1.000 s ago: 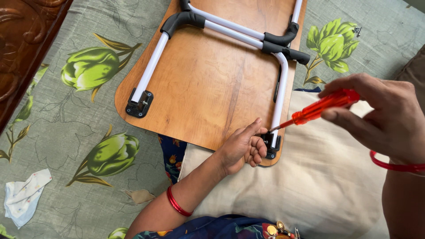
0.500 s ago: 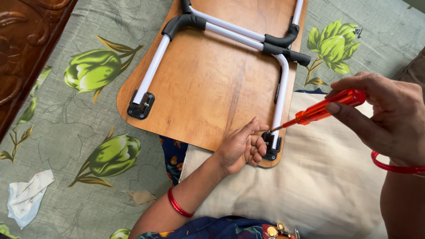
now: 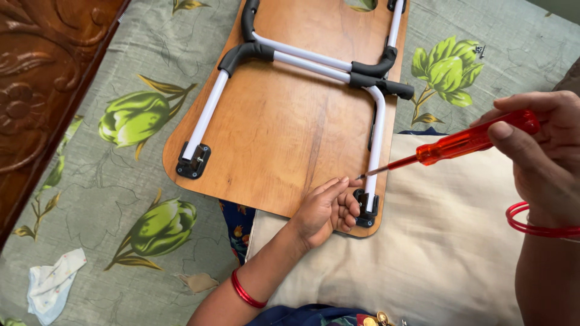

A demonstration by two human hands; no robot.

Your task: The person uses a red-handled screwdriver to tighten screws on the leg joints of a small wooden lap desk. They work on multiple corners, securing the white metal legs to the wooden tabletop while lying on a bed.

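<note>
Screwdriver (image 3: 465,142), red-handled, sits in my right hand (image 3: 544,151) at the right of the frame, fingers closed round the handle. Its tip has held at the black bracket (image 3: 366,208) on the overturned wooden tray (image 3: 284,139), lower centre. My left hand (image 3: 329,210), loosely curled and gripping nothing, has stayed at that bracket.
</note>
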